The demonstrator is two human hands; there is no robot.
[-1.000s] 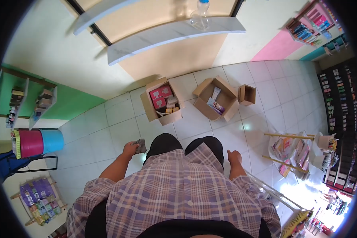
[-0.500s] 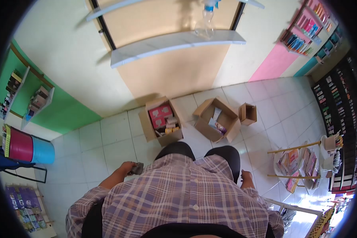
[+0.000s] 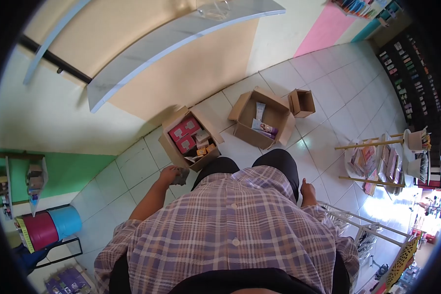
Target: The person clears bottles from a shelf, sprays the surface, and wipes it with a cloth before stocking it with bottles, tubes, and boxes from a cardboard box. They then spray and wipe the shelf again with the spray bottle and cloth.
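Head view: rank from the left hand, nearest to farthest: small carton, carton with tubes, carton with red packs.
From the left hand, holding a gray item:
1. Carton with red packs: just ahead, slightly right.
2. Carton with tubes: farther right, middle of the three.
3. Small carton: rightmost, just beyond the tubes' carton.

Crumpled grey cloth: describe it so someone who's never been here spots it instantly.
On the white tiled floor, find the open brown cardboard box holding red cartons. Just below it in view, the person's left hand grips the crumpled grey cloth, its dull grey folds unlike the box's stiff brown sides.
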